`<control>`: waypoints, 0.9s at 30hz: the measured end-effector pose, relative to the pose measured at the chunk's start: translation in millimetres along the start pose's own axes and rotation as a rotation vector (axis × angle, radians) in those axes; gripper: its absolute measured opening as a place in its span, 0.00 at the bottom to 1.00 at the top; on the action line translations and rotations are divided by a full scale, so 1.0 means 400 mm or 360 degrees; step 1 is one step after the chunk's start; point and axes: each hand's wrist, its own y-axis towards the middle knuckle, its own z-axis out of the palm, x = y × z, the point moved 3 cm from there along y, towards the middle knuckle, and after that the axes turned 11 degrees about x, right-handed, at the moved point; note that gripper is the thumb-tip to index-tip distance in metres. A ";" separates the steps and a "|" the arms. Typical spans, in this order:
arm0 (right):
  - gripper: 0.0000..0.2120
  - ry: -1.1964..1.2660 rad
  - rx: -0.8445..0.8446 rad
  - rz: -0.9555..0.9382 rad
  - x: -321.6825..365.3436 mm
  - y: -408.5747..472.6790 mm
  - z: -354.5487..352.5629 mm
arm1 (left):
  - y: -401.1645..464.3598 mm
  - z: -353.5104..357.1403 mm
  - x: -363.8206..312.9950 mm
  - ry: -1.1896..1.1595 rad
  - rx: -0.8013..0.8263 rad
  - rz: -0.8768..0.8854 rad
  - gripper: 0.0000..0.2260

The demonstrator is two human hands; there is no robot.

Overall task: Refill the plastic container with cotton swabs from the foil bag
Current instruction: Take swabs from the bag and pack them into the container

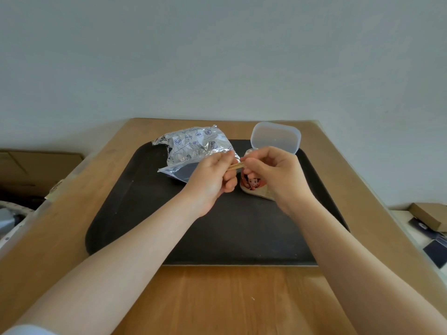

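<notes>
A crumpled silver foil bag (193, 147) lies at the back left of a black tray (145, 213), its mouth facing me. To its right stands a small plastic container (254, 184) with a cartoon sticker, its clear hinged lid (275, 137) raised. My left hand (212, 180) and my right hand (275, 172) meet just above the container, both pinching a thin bundle of wooden-stemmed cotton swabs (235, 166) between them. The swab tips and the container's inside are hidden by my fingers.
The tray sits on a wooden table (217, 298) against a pale wall. Cardboard boxes (36, 170) stand beyond the table's left edge. A flat box (428, 215) and dark items lie off to the right.
</notes>
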 end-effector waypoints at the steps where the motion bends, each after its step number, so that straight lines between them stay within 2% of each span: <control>1: 0.04 0.0246 0.0029 0.0053 -0.005 0.002 -0.005 | 0.006 0.002 -0.001 0.0008 -0.0025 0.0021 0.13; 3: 0.05 0.0630 0.0042 0.0150 -0.015 0.008 -0.014 | 0.021 0.011 -0.005 0.0142 -0.0114 0.0085 0.13; 6: 0.05 0.0618 -0.0053 0.0147 -0.031 0.013 -0.032 | 0.044 0.035 -0.013 0.0435 -0.0182 0.0193 0.09; 9: 0.06 0.0225 -0.0224 0.0107 -0.017 0.024 -0.095 | 0.073 0.059 -0.023 0.0992 -0.0008 0.0313 0.09; 13: 0.10 -0.0252 -0.0545 -0.0079 0.031 0.053 -0.230 | 0.139 0.059 -0.034 0.1673 0.0182 0.0277 0.21; 15: 0.09 -0.0465 -0.0553 -0.0071 0.033 0.067 -0.254 | 0.172 0.059 -0.022 0.2068 0.0308 0.0140 0.30; 17: 0.09 -0.0730 -0.0476 -0.0098 0.028 0.084 -0.253 | 0.187 0.058 -0.003 0.2299 0.0432 0.0051 0.36; 19: 0.09 -0.1038 -0.0382 -0.0156 0.029 0.096 -0.246 | 0.187 0.057 0.013 0.2405 0.0458 0.0081 0.38; 22: 0.09 -0.1430 -0.0265 -0.0359 0.029 0.105 -0.237 | 0.159 0.051 0.029 0.2306 0.0368 0.0139 0.36; 27: 0.09 -0.1650 -0.0009 -0.0655 0.044 0.089 -0.216 | 0.094 0.057 0.042 0.2283 0.0125 0.0297 0.32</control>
